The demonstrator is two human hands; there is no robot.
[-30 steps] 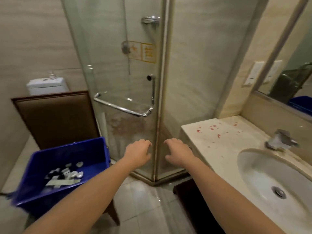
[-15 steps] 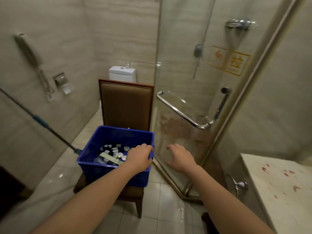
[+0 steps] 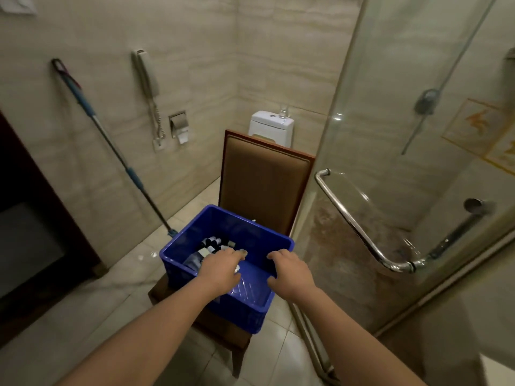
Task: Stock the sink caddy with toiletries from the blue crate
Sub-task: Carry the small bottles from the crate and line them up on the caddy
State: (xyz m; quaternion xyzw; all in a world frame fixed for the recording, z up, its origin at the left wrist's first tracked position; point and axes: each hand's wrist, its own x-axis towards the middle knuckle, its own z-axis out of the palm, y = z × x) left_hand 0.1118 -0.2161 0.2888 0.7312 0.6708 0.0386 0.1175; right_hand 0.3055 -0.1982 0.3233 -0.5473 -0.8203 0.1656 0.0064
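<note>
A blue crate [image 3: 178,247] stands on the seat of a brown chair [image 3: 264,179]. Several small toiletry bottles [image 3: 212,243] lie in its far left corner. My left hand [image 3: 221,270] reaches down into the crate, its fingers loosely curled just over the toiletries, and it holds nothing that I can see. My right hand [image 3: 288,270] hovers over the crate's right half with fingers loosely curled and empty. The sink caddy is out of view.
A glass shower door [image 3: 404,135] with a chrome handle [image 3: 359,227] stands close on the right. A blue mop [image 3: 111,140] leans on the left wall. A toilet [image 3: 271,126] sits behind the chair. A dark cabinet [image 3: 33,218] is at the left.
The view has swung left from the sink counter to the crate. Both hands have moved from in front of the shower door to over the crate, the left one dipping inside.
</note>
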